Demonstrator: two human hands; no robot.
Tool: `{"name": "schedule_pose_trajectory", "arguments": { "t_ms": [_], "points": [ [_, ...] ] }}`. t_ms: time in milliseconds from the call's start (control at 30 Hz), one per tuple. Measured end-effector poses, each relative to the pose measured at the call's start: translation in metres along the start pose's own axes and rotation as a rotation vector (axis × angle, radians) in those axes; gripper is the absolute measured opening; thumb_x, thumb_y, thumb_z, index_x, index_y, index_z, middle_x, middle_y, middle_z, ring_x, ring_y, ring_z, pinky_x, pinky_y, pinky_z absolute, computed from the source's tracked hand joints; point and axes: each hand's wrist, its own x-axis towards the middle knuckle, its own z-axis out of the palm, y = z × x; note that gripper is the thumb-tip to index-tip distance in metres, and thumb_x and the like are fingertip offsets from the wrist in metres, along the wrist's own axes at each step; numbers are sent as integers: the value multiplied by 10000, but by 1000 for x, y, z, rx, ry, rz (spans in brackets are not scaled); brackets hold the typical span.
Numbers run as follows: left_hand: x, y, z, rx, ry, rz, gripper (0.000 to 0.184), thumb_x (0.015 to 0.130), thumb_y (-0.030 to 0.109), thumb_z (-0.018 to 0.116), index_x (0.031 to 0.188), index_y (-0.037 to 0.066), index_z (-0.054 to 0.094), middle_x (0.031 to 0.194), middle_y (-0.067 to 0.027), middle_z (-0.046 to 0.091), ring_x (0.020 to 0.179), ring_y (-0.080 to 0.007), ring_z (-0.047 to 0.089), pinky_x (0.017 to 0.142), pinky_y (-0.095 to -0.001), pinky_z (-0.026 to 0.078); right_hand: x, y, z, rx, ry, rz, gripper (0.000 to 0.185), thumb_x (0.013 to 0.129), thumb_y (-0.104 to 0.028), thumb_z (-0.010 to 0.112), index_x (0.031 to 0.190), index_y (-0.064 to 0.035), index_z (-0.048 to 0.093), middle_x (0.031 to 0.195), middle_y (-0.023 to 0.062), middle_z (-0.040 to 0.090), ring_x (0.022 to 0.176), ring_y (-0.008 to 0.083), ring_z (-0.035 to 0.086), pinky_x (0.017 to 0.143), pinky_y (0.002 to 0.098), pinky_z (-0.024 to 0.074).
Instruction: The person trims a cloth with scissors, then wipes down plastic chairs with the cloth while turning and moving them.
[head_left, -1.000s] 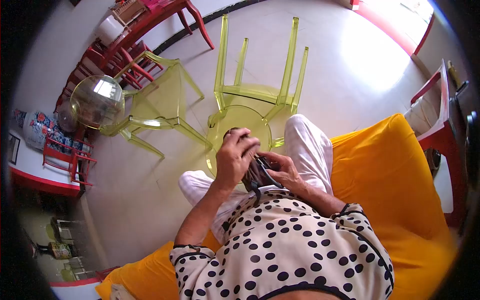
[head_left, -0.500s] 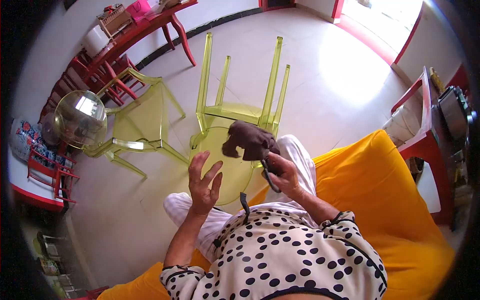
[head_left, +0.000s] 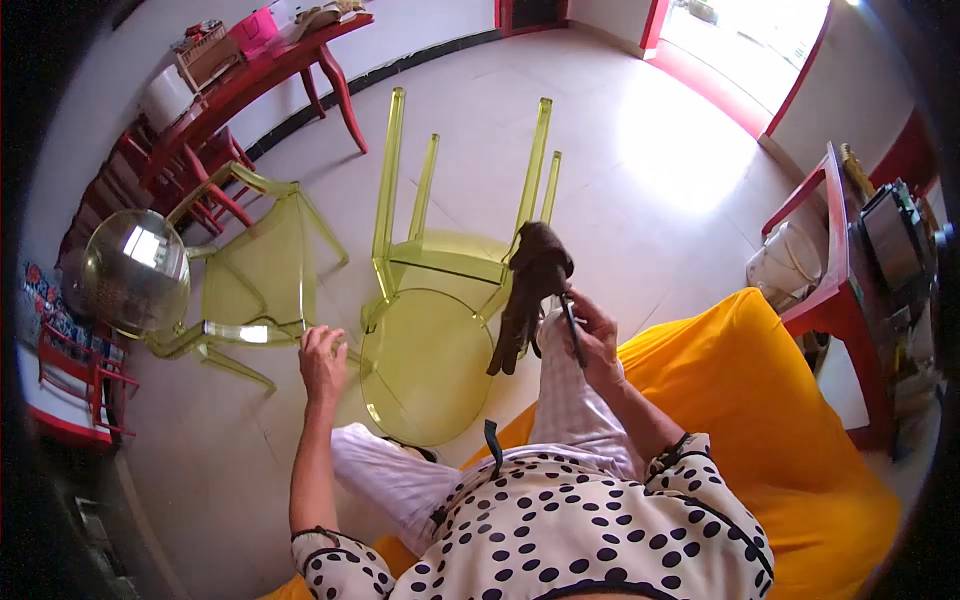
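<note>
My right hand [head_left: 597, 345] grips a dark, thin handle with a dark brown cloth [head_left: 540, 275] bunched at its far end, part of it hanging down in strips. Just beyond my knees, a see-through yellow-green chair [head_left: 430, 370] lies tipped over, its round back towards me and its legs pointing away. The cloth hangs over this chair's right side. My left hand [head_left: 323, 365] is empty, fingers loosely bent and thumb apart, close to the front of a second yellow-green chair [head_left: 255, 262] that stands at the left. Whether the fingertips touch it, I cannot tell.
A yellow-orange cover [head_left: 740, 400] drapes the seat under me. A red table [head_left: 260, 85] with a pink bag [head_left: 253, 32] stands back left. To the right are a white bucket [head_left: 785, 265] and red furniture [head_left: 850, 300]. A bright doorway [head_left: 735, 45] opens at the back right.
My left hand has moved left, away from the tipped chair, and its fingers have drawn in. My right hand has shifted slightly right, and the cloth now hangs longer. The view has tilted a little.
</note>
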Motion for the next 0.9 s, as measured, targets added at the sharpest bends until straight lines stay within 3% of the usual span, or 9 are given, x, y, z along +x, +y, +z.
{"name": "schedule_pose_trajectory", "arguments": {
  "t_ms": [167,267,400,500,533,633,767,800,900],
  "points": [
    [50,-64,43,135,-90,-60,259,695,140,733,936,80,659,1014,-110,576,1029,-289,497,917,-391,405,69,-13,-1,44,122,-20,489,842,-127,645,1290,-31,473,706,-34,505,475,6,397,392,165,309],
    [51,-108,78,251,-110,-118,247,708,235,733,906,101,669,974,-95,598,1014,-287,500,909,-394,395,119,-10,-2,141,116,-15,446,866,-174,644,1258,-18,500,645,-67,469,475,9,422,389,175,326],
    [66,-104,78,440,-146,-117,241,730,291,713,883,108,676,931,-88,608,998,-279,498,886,-404,399,186,4,4,164,176,11,166,870,-200,636,933,-72,552,624,-51,464,433,17,405,356,172,307],
    [91,-125,78,327,-222,-200,228,743,297,703,874,113,676,923,-83,604,1002,-264,488,869,-420,400,231,25,0,252,155,30,180,864,-231,650,882,-87,543,626,-39,484,442,26,432,354,173,322],
    [96,-141,82,284,-234,-177,217,748,295,698,865,115,673,910,-68,599,990,-256,494,854,-439,398,244,32,0,204,171,27,293,853,-289,666,993,-50,572,624,-50,484,465,25,446,369,178,333],
    [102,-145,85,329,-222,-93,208,747,294,694,854,116,677,908,-51,596,942,-259,510,854,-440,392,276,49,-4,257,247,106,276,850,-304,667,937,-62,567,615,-37,483,462,41,454,362,189,334],
    [110,-134,86,374,-105,-103,127,711,284,690,722,160,663,795,-22,593,864,-252,507,773,-411,381,306,71,-15,507,368,147,219,847,-263,669,815,-85,544,579,-23,472,428,81,436,356,225,320],
    [108,-134,86,379,-80,-70,115,696,278,690,682,173,645,758,-14,591,852,-248,504,730,-395,372,308,70,-16,495,474,218,193,851,-231,659,795,-92,538,559,-28,460,409,88,411,357,237,308],
    [110,-145,92,372,-91,-77,120,699,280,689,674,174,637,758,-14,589,857,-249,504,727,-391,373,293,85,-19,353,448,104,190,859,-227,648,787,-100,527,546,-30,454,397,87,401,358,239,313]
  ]
}}
